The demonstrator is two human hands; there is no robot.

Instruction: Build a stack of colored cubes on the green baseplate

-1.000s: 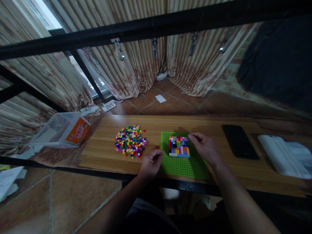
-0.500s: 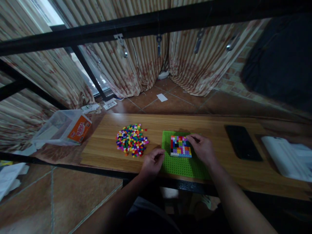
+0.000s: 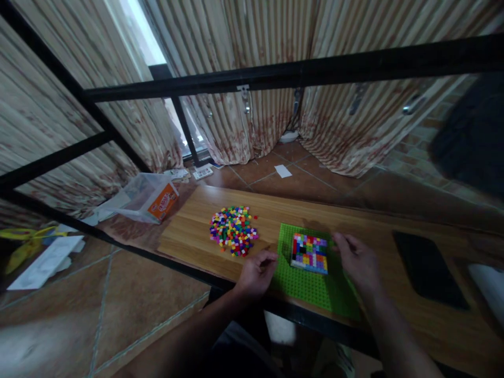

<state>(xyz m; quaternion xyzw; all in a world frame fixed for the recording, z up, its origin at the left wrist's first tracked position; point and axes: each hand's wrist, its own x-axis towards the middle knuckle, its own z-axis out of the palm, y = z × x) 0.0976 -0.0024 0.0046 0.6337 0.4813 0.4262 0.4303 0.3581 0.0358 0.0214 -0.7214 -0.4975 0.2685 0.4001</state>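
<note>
A small square build of multicoloured bricks (image 3: 309, 254) sits on a green studded baseplate (image 3: 301, 287). Just off its right side, over the baseplate's right edge, is my right hand (image 3: 357, 261), thumb and forefinger closed together. Whatever may be in that pinch is too small to make out. My left hand (image 3: 256, 274) rests near the table's front edge, left of the baseplate, its fingers curled inward; their contents are hidden. Beyond the left hand lies a loose pile of small coloured bricks (image 3: 233, 230), with one red brick (image 3: 255, 217) apart from it.
On the wooden table (image 3: 189, 226) a black flat phone-like slab (image 3: 429, 269) lies to the right, with a white object (image 3: 488, 286) past it. A clear plastic bin (image 3: 137, 197) with an orange label stands off the left end. A black rail (image 3: 275, 76) crosses beyond the table.
My right hand has drawn away from the brick build's upper right corner to just beside it. The left hand stays curled near the baseplate. The camera view has turned left.
</note>
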